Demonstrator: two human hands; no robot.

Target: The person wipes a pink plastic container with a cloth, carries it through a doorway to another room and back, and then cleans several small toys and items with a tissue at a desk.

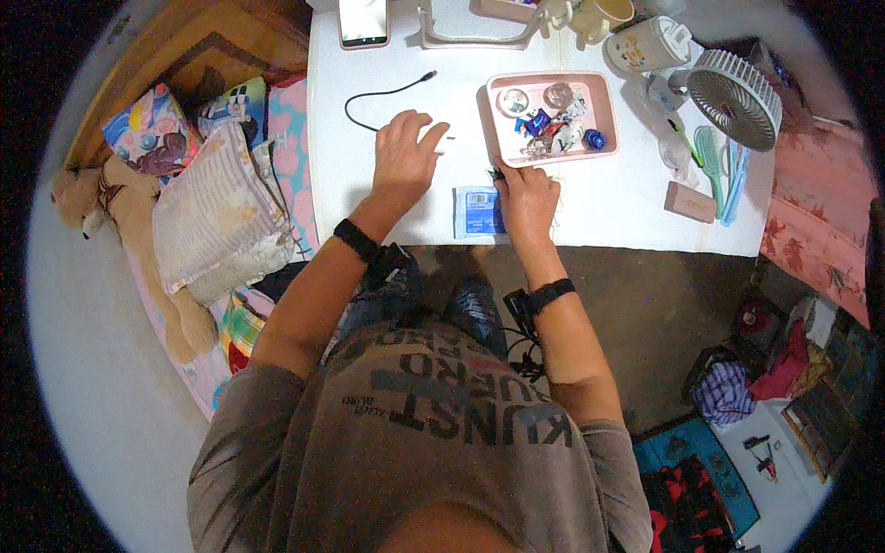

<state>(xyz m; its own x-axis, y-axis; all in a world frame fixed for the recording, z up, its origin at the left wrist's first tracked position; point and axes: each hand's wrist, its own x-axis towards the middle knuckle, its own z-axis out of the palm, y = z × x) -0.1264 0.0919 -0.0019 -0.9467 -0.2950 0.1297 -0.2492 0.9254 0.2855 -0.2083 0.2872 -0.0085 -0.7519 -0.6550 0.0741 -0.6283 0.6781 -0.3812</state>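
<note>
My left hand [406,158] is over the white table, its thumb and fingers apart with nothing visible between them. A short black cable [387,94] curves just beyond its fingers. My right hand [529,201] is at the near side of a pink tray [553,159], its fingertips closed on a small dark item [496,175] whose kind I cannot make out. Beside that hand, partly under it, lies a blue and white packet [477,213]. Inside the tray are two round clear-lidded containers [513,101], a blue round piece [594,139] and several small wrapped bits.
A phone [364,23], a framed stand [479,41] and mugs [601,17] stand at the back. Rightward are a white lidded tumbler [645,46], a fan [735,97], a green comb [708,161] and a small brown box [690,202]. Pillows [221,212] lie left of the table.
</note>
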